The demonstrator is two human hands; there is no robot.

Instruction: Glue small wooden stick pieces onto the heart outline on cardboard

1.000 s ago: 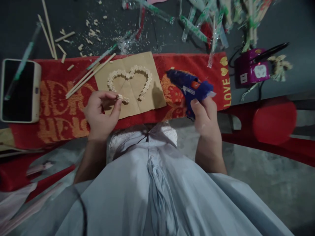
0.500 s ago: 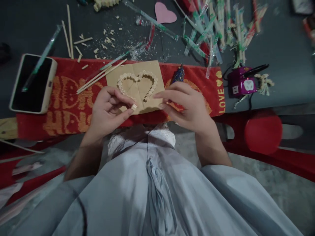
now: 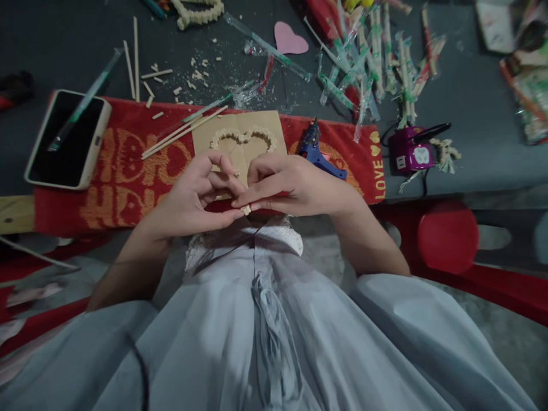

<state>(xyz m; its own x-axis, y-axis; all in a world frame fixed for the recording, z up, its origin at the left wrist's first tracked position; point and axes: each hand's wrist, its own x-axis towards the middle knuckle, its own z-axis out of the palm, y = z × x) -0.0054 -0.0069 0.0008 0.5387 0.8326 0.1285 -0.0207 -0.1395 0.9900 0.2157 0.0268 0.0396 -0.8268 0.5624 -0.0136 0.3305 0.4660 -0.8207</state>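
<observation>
Stick pieces [image 3: 245, 210] between inward-turned hands [image 3: 199, 197] [image 3: 295, 185]

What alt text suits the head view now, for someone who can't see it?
The left hand and right hand meet at a small pale piece, partly hiding a brown card bearing a pale heart outline. A blue glue gun lies on the red towel, a phone at the towel's left end, sticks and wrappers beyond.

glue gun [image 3: 320, 157] down, right hand [image 3: 297, 185] seemingly pinching
</observation>
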